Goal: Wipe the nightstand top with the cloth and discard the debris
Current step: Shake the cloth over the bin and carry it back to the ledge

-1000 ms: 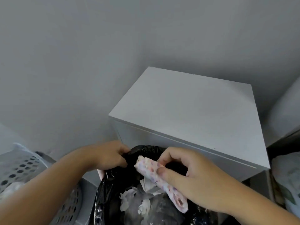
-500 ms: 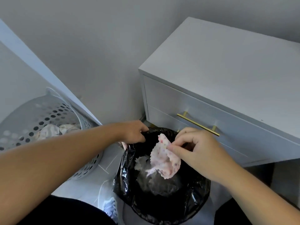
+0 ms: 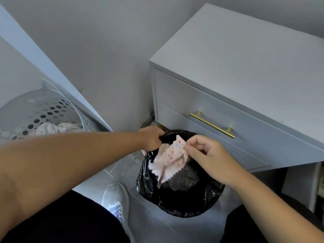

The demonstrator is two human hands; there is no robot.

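Note:
A pale pink dotted cloth hangs open over the mouth of a bin lined with a black bag. My right hand pinches the cloth's upper corner between thumb and fingers. My left hand grips the far rim of the black bag, just left of the cloth. The white nightstand stands behind and right of the bin, its top bare, with a brass handle on its drawer. The bin's contents are mostly hidden under the cloth.
A perforated grey laundry basket with clothes stands at the left against a slanted white panel. My shoe rests on the grey tiled floor left of the bin. The wall is close behind.
The view has tilted down and shifted left, showing the drawer front and floor. The cloth has gone from bunched to hanging unfolded over the bin. My left hand still holds the bag rim.

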